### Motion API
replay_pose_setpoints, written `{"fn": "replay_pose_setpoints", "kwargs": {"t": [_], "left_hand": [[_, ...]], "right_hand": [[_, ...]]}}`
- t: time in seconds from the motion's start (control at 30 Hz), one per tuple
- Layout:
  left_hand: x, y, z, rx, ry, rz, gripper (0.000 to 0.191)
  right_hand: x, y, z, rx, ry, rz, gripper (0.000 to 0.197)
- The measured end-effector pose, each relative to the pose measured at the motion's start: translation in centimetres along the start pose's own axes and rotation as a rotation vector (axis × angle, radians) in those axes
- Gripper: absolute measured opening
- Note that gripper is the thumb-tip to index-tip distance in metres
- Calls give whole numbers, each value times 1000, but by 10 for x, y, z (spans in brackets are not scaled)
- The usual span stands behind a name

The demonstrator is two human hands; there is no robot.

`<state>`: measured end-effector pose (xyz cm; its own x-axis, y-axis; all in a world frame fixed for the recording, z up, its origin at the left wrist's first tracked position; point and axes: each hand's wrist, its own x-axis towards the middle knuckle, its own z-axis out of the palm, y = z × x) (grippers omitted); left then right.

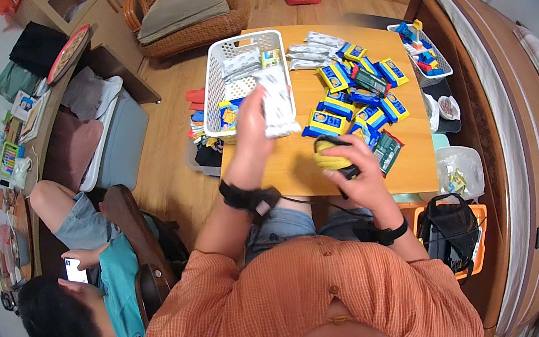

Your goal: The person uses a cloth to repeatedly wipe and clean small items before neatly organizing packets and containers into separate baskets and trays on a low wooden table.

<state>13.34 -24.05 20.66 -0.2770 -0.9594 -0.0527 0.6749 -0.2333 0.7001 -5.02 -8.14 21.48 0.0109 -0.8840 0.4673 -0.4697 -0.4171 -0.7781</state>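
My left hand (253,124) is at the near right part of a white plastic basket (210,105), gripping a blurred white printed packet (275,98). In the basket lie more white packets (240,63) and a blue and yellow packet (228,114). My right hand (360,167) holds a yellow and black rounded object (331,156) above the table's near edge; its kind is unclear. Beyond it, several blue and yellow snack packets (324,122) lie in a loose heap with dark green packets (388,150). White wrapped packets (307,55) are grouped at the far side.
The wooden table (408,175) stands before me. At its right are a basket of toy bricks (425,56), a clear plastic bin (469,163) and an orange crate (481,219) with a black bag. A person (123,297) sits at the left, holding a phone.
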Motion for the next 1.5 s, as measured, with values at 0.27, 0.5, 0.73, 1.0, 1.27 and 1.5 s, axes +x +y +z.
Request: {"fn": "replay_pose_setpoints", "kwargs": {"t": [0.27, 0.5, 0.73, 1.0, 1.27, 1.5], "left_hand": [[128, 64, -71, 183, 322, 45, 22], [216, 34, -113, 126, 426, -82, 25], [222, 16, -128, 400, 607, -172, 31], [199, 20, -115, 632, 396, -515, 63], [217, 19, -132, 745, 423, -397, 48], [207, 28, -116, 826, 321, -439, 57]], "right_hand": [[-15, 65, -58, 261, 406, 319, 30], [-47, 116, -90, 390, 743, 457, 31], [-70, 146, -91, 481, 849, 619, 35], [-69, 147, -85, 412, 817, 626, 32], [-72, 150, -83, 337, 745, 560, 31], [-78, 160, -84, 322, 715, 596, 33]]}}
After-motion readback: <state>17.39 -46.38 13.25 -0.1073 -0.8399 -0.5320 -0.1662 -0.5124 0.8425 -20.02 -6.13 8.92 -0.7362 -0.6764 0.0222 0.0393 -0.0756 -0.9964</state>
